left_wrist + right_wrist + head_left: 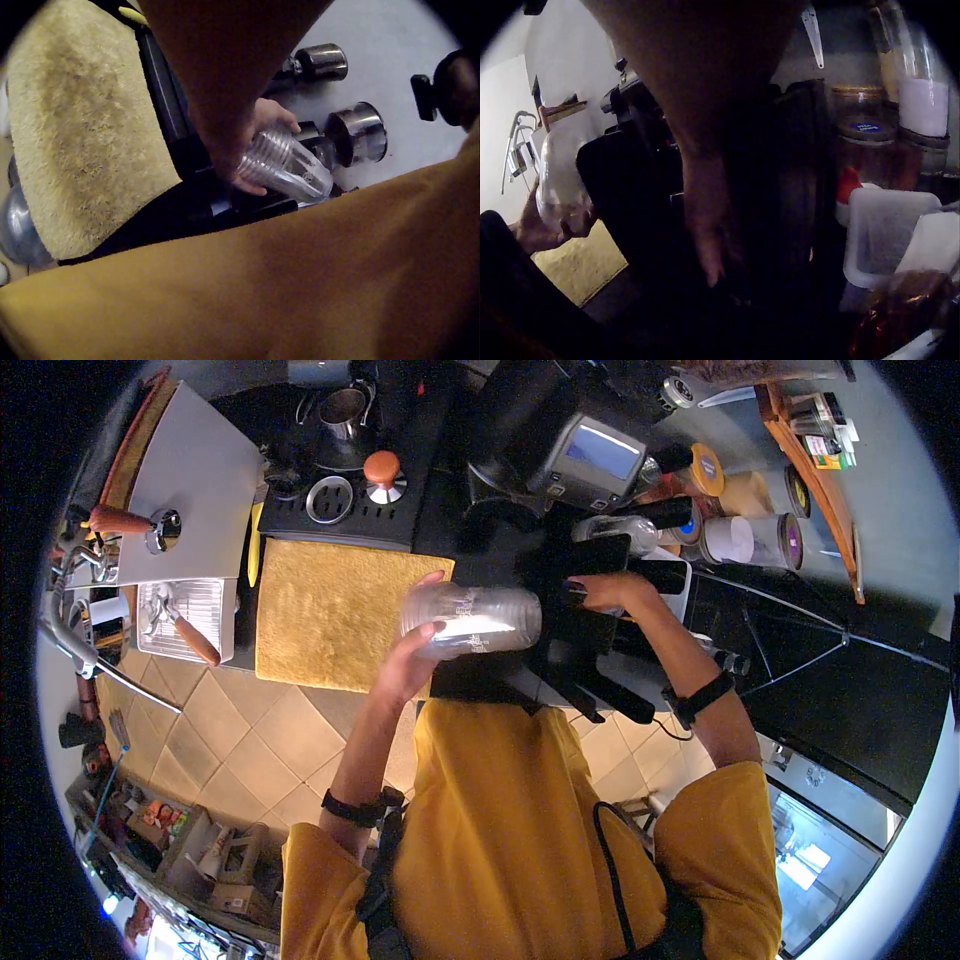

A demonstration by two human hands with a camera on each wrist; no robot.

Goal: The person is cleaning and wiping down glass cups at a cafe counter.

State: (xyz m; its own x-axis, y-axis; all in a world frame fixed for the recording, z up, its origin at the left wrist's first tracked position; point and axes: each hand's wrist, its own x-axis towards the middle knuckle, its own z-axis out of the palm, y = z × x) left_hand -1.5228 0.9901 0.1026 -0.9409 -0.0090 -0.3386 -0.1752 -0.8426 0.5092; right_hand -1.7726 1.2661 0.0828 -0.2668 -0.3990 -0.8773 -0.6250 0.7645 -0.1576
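A stack of clear plastic cups (490, 622) with white print lies on its side in my left hand (405, 663), the thumb across its near side. In the left wrist view, several rims of the nested cups (296, 166) show beside the fingers. My right hand (604, 592) reaches into a black upright holder (585, 625) with tall dark panels. Seen from the right wrist, the right hand (707, 225) points down between those panels, its fingertips lost in shadow; I cannot tell whether they grip anything.
A yellow cloth (340, 615) covers the counter left of the cups. Behind it are a tamper (383, 472) with an orange knob and a metal ring (328, 500). A machine with a screen (600, 455) stands beyond the holder, with jars (755, 540) to the right.
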